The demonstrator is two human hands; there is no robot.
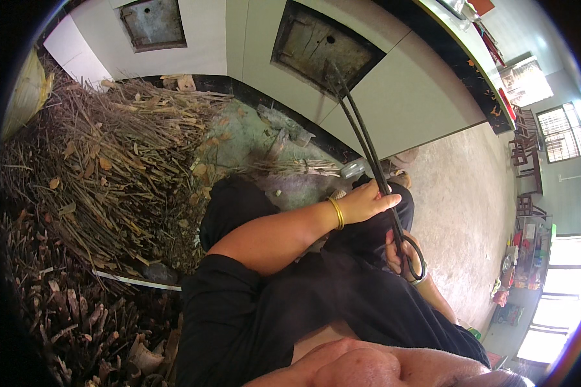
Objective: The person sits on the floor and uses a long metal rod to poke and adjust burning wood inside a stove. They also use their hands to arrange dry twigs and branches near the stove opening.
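Observation:
Long black metal fire tongs [365, 140] slant up from my hands to a soot-marked metal stove door [327, 43], where their tips meet or overlap its lower part; contact cannot be told. My left hand [368, 202], with yellow bangles at the wrist, wraps around the middle of the tongs. Lower down, my right hand [403, 254] holds the looped handle end. Both hands are over my dark-clothed legs. A small bundle of thin sticks [300, 168] lies on the floor beyond my left forearm, beside a clear plastic container [352, 170].
A large heap of twigs [126, 159] covers the floor at left, with thicker cut branches [82, 319] below. A second metal door [152, 24] is set in the pale tiled stove wall. Wooden chairs [525, 150] stand far right.

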